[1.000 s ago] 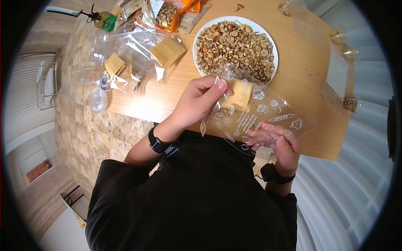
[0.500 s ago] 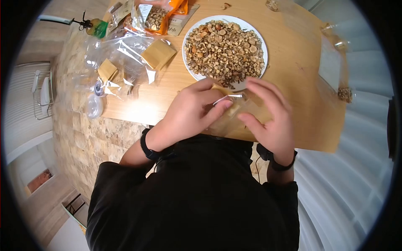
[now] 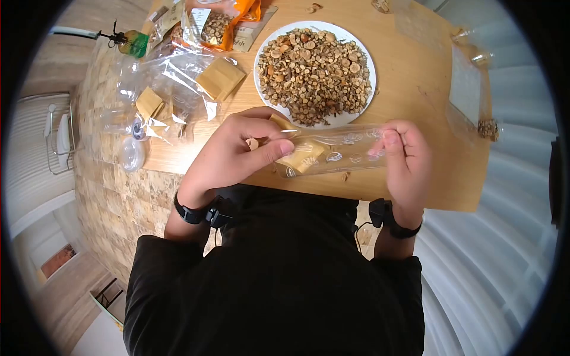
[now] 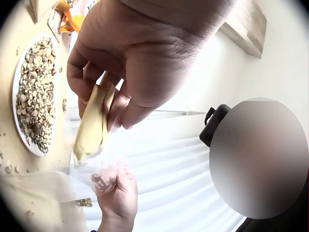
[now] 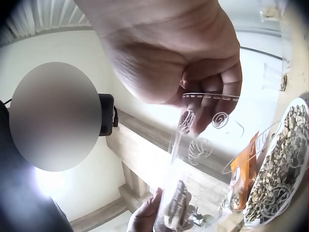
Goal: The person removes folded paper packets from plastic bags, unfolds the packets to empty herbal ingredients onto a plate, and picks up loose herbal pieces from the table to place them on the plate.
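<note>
My left hand [image 3: 228, 148] grips a tan paper packet [image 4: 92, 129] together with one end of a clear plastic bag [image 3: 350, 151]. White bread and pastry drawings are printed on the bag. Part of the packet shows through the plastic, and its upper end sits between my left thumb and fingers. At the other end, my right hand [image 3: 408, 160] pinches the bag's edge, which has a dashed seam in the right wrist view. The bag stretches flat between both hands, above the table's near edge. Just beyond it stands a white plate [image 3: 256, 83] heaped with dried sliced pieces [image 3: 317, 71].
On the wooden table [image 3: 409, 107], clear plastic wrapping with tan packets [image 3: 221, 78] lies to the left. Behind it are an orange bag [image 3: 228, 38] and a green spray bottle [image 3: 135, 44]. A clear round lid [image 3: 132, 155] is at the left edge. Small clear containers [image 3: 488, 129] line the right edge.
The bag first hung spread between the hands, then was bunched close together; now it is drawn out lengthwise. My left hand has moved left, and my right hand has gone from spread fingers to pinching the bag.
</note>
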A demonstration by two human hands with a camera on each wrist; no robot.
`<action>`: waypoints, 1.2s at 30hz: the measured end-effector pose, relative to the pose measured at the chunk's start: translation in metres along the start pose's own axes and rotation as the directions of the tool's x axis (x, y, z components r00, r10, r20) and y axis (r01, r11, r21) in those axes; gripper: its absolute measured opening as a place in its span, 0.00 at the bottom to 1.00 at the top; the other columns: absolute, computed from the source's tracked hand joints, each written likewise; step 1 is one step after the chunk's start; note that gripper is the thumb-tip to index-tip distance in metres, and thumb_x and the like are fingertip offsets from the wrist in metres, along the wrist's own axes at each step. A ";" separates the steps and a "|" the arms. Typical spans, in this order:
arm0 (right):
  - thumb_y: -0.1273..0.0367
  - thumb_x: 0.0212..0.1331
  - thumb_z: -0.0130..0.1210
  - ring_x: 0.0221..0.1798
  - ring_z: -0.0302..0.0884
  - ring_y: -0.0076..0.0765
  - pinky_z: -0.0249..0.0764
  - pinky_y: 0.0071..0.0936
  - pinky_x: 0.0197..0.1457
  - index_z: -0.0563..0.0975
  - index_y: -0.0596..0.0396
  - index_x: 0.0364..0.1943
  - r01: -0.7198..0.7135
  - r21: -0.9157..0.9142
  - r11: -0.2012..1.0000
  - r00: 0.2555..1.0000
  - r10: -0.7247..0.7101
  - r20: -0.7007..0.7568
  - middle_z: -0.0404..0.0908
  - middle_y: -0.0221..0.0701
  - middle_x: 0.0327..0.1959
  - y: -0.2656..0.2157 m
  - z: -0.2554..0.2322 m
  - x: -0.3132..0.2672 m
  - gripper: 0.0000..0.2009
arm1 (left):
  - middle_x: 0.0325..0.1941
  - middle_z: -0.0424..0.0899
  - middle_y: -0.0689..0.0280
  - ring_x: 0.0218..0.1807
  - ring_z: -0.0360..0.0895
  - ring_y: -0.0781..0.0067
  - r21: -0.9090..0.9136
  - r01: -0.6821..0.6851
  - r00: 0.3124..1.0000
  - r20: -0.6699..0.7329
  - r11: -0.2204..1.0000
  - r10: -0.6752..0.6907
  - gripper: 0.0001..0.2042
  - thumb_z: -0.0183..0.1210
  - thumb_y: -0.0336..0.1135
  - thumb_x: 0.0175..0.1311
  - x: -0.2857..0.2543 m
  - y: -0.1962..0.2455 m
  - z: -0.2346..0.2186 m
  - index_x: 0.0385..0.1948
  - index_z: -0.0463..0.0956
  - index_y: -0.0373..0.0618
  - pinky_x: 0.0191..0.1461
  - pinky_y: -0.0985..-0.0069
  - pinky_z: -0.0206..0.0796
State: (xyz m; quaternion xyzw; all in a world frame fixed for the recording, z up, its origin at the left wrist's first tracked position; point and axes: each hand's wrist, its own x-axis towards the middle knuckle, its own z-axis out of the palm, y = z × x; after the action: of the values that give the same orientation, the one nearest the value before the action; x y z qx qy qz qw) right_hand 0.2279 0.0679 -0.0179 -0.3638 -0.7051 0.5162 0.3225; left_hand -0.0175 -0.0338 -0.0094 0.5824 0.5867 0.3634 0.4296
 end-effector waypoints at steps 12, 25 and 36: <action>0.70 0.65 0.45 0.21 0.70 0.19 0.66 0.17 0.26 0.73 0.60 0.35 -0.215 0.149 0.965 0.948 0.243 -0.204 0.73 0.27 0.19 0.039 -0.053 -0.027 0.08 | 0.34 0.77 0.64 0.35 0.71 0.76 -0.150 0.063 0.991 -0.111 0.987 -0.080 0.07 0.51 0.29 0.64 -0.003 -0.017 0.000 0.31 0.76 0.37 0.38 0.81 0.62; 0.67 0.63 0.49 0.16 0.63 0.17 0.60 0.17 0.19 0.73 0.59 0.35 -0.461 -0.137 0.876 0.819 0.362 -0.445 0.69 0.24 0.16 0.149 -0.233 -0.046 0.09 | 0.40 0.74 0.70 0.35 0.66 0.87 -0.251 0.134 0.986 -0.063 0.959 -0.155 0.08 0.50 0.24 0.64 -0.008 -0.014 0.015 0.42 0.72 0.40 0.37 0.88 0.58; 0.70 0.61 0.48 0.50 0.74 0.37 0.69 0.29 0.53 0.73 0.59 0.49 -0.332 -0.434 0.838 0.870 0.094 -0.484 0.76 0.41 0.48 0.092 -0.193 -0.037 0.14 | 0.46 0.72 0.70 0.39 0.66 0.87 -0.449 0.098 0.976 -0.130 0.888 -0.173 0.15 0.50 0.19 0.60 -0.017 -0.014 0.024 0.49 0.69 0.40 0.41 0.88 0.58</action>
State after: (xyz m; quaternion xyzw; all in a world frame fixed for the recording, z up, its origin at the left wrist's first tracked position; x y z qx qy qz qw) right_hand 0.4242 0.1506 -0.0590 -0.6211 -0.6761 0.2506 0.3070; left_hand -0.0011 -0.0535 -0.0294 0.3955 0.5624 0.5028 0.5239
